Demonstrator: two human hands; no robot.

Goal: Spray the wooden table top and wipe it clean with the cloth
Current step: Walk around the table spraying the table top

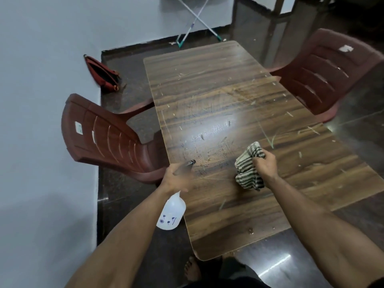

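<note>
A long wooden table top [218, 84] runs away from me, strewn with pale crumbs and scraps, with wet droplets near its middle. My left hand [176, 177] grips the black trigger head of a translucent white spray bottle [171, 213] at the table's left edge, the nozzle pointing over the wood. My right hand [265, 166] holds a bunched green-and-white striped cloth [248, 165] just above or on the table, right of the wet patch.
A maroon plastic chair [108, 138] stands tucked at the table's left side, and another chair [326, 73] at the right. A red bag [101, 74] leans against the wall on the dark floor. A folding rack's legs [197, 19] stand beyond the far end.
</note>
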